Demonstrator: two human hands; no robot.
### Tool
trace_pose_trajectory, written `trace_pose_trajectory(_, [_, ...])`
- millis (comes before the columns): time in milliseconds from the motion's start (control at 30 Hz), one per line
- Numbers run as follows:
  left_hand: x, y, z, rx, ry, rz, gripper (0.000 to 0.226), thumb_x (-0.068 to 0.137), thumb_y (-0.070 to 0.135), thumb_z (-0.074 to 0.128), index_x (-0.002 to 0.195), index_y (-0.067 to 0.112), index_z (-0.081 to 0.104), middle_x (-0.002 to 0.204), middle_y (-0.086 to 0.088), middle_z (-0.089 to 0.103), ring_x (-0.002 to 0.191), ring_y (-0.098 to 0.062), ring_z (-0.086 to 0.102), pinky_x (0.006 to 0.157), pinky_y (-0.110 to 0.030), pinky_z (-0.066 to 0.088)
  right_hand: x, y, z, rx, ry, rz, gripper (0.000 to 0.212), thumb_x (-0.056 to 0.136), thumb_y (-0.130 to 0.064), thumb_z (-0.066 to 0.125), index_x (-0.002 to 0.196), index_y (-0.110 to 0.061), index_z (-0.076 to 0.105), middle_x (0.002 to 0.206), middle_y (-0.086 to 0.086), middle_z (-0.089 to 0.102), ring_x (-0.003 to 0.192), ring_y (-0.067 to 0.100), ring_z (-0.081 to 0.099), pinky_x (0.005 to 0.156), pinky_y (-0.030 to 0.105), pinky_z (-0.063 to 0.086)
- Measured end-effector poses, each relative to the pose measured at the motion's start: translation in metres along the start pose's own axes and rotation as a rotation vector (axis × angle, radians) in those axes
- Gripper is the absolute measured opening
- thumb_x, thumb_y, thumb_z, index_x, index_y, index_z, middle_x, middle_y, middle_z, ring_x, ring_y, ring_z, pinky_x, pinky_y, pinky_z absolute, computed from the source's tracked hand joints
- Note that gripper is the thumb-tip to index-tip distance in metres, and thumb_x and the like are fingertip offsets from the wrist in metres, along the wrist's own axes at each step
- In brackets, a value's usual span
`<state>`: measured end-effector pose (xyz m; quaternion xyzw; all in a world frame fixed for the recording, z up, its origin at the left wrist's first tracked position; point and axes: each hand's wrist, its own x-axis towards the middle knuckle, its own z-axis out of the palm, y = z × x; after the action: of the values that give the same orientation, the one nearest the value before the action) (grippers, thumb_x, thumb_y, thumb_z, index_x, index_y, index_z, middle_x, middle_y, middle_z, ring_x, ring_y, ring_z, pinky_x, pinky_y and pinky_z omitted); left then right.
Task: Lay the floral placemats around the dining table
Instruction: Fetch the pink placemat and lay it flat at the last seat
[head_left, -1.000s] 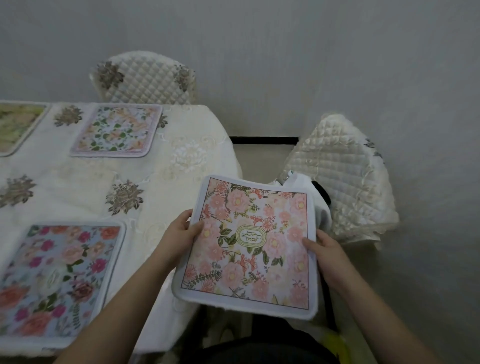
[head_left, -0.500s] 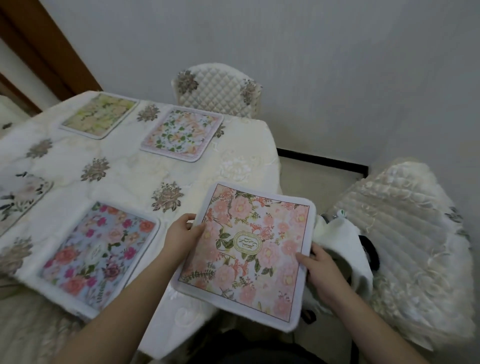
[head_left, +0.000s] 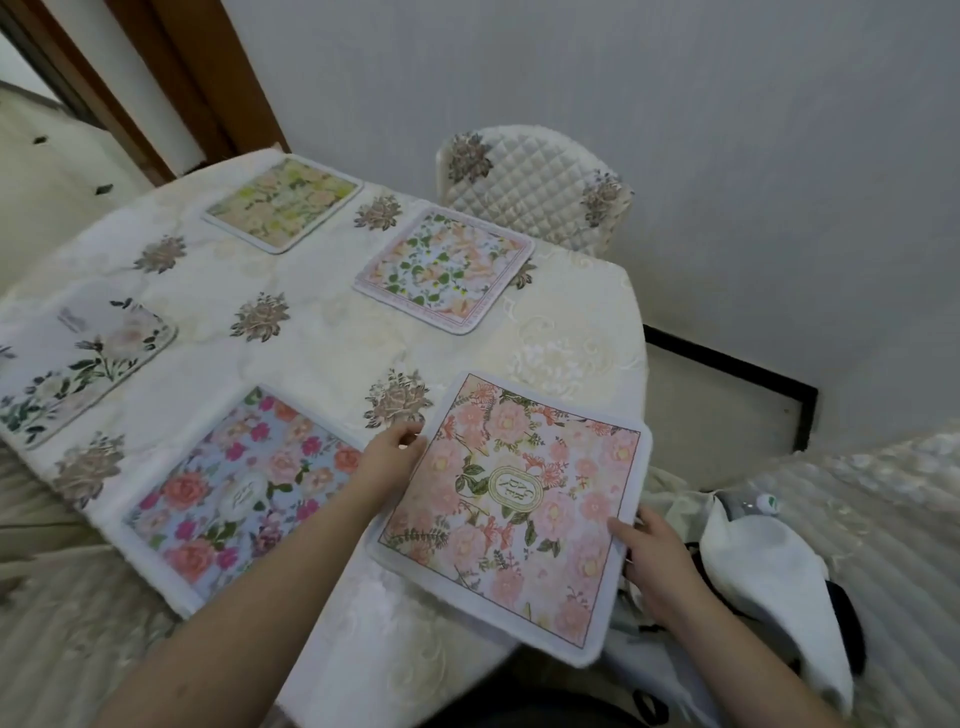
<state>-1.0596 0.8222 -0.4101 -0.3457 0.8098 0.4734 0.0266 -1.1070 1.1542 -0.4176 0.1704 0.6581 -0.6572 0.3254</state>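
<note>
Both bare forearms reach forward from the near edge of the view, angled slightly toward each other. The left hand (head_left: 390, 453) lies farther out than the right, its wrist straight and its palm turned down. Its fingers curl at the left edge of the pink placemat (head_left: 519, 512) and the thumb lies on top near the far left corner, so the hand pinches that edge. The right hand (head_left: 655, 558) sits nearer and to the right, its wrist bent a little inward. Its thumb presses on top of the placemat's right edge and the fingers curl beneath, out of sight. The two hands are well apart, one on each side of the placemat.
</note>
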Motion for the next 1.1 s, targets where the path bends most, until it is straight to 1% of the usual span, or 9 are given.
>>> trace_pose_trajectory(133, [0.039, 0.005, -0.008, 0.012, 0.015, 0.016, 0.013, 0.098, 0.023, 0.059, 0.107, 0.023, 0.068, 0.095, 0.002, 0.068, 0.086, -0.019, 0.062, 0.070, -0.029, 0.044, 0.018, -0.019, 0.018, -0.013, 0.011, 0.002, 0.022, 0.099, -0.008, 0.053, 0.117, -0.018, 0.061, 0.107, 0.004, 0.072, 0.092, 0.025, 0.070, 0.064, 0.033, 0.058])
trace_pose_trajectory(233, [0.071, 0.005, -0.010, 0.052, 0.019, 0.010, 0.018, 0.097, 0.023, 0.060, 0.114, 0.021, 0.066, 0.091, 0.004, 0.065, 0.080, -0.013, 0.058, 0.064, -0.022, 0.042, 0.037, -0.028, 0.031, -0.051, 0.052, -0.008, 0.022, 0.099, -0.008, 0.053, 0.116, -0.013, 0.065, 0.102, 0.006, 0.074, 0.089, 0.027, 0.072, 0.072, 0.043, 0.060])
trace_pose_trajectory(300, [0.089, 0.007, -0.010, 0.090, 0.004, 0.007, 0.025, 0.097, 0.023, 0.060, 0.121, 0.015, 0.065, 0.091, 0.002, 0.063, 0.078, -0.014, 0.055, 0.064, -0.026, 0.041, 0.050, -0.029, 0.040, -0.046, 0.093, 0.002, 0.022, 0.099, -0.008, 0.052, 0.116, -0.012, 0.066, 0.101, 0.008, 0.075, 0.089, 0.028, 0.072, 0.075, 0.044, 0.060])
trace_pose_trajectory(467, [0.119, 0.007, -0.006, 0.143, -0.025, -0.009, 0.030, 0.096, 0.019, 0.063, 0.123, 0.008, 0.065, 0.100, -0.002, 0.064, 0.092, -0.017, 0.055, 0.084, -0.023, 0.038, 0.061, -0.027, 0.053, -0.066, 0.134, -0.009, 0.019, 0.099, -0.005, 0.051, 0.111, -0.011, 0.064, 0.104, 0.007, 0.071, 0.093, 0.024, 0.069, 0.080, 0.041, 0.057])
trace_pose_trajectory(667, [0.130, 0.001, -0.010, 0.129, -0.040, -0.035, 0.022, 0.087, 0.019, 0.075, 0.108, 0.011, 0.071, 0.092, -0.002, 0.068, 0.072, -0.008, 0.058, 0.062, -0.011, 0.039, 0.066, -0.019, 0.035, -0.157, 0.125, -0.009, 0.019, 0.100, -0.007, 0.050, 0.113, -0.009, 0.064, 0.105, 0.009, 0.071, 0.095, 0.024, 0.069, 0.075, 0.034, 0.057])
trace_pose_trajectory(767, [0.134, 0.000, -0.011, 0.132, -0.039, -0.030, 0.023, 0.086, 0.020, 0.077, 0.107, 0.014, 0.072, 0.106, 0.005, 0.065, 0.087, -0.011, 0.059, 0.076, -0.017, 0.042, 0.069, -0.017, 0.027, -0.171, 0.160, -0.012, 0.017, 0.099, -0.008, 0.055, 0.109, -0.008, 0.068, 0.098, 0.010, 0.074, 0.087, 0.024, 0.071, 0.068, 0.031, 0.058])
trace_pose_trajectory(833, [0.135, 0.000, -0.012, 0.125, -0.040, -0.038, 0.023, 0.085, 0.018, 0.078, 0.107, 0.012, 0.073, 0.114, 0.006, 0.064, 0.094, -0.013, 0.059, 0.078, -0.017, 0.042, 0.072, -0.017, 0.024, -0.195, 0.183, -0.026, 0.018, 0.099, -0.005, 0.053, 0.108, -0.005, 0.069, 0.096, 0.012, 0.073, 0.083, 0.025, 0.070, 0.067, 0.031, 0.058])
trace_pose_trajectory(967, [0.136, -0.002, -0.012, 0.138, -0.050, -0.010, 0.020, 0.086, 0.015, 0.077, 0.105, 0.010, 0.074, 0.123, -0.001, 0.066, 0.097, -0.014, 0.059, 0.085, -0.020, 0.041, 0.079, -0.015, 0.023, -0.240, 0.191, -0.057, 0.018, 0.098, -0.006, 0.054, 0.109, -0.002, 0.068, 0.099, 0.013, 0.072, 0.086, 0.029, 0.069, 0.081, 0.043, 0.058])
trace_pose_trajectory(1100, [0.138, -0.004, -0.010, 0.219, -0.037, 0.034, 0.019, 0.086, 0.018, 0.077, 0.103, 0.011, 0.074, 0.116, -0.004, 0.070, 0.093, -0.017, 0.062, 0.083, -0.023, 0.043, 0.083, -0.014, 0.024, -0.257, 0.216, -0.098, 0.015, 0.095, -0.003, 0.058, 0.106, -0.007, 0.067, 0.100, 0.014, 0.071, 0.091, 0.035, 0.068, 0.087, 0.047, 0.057])
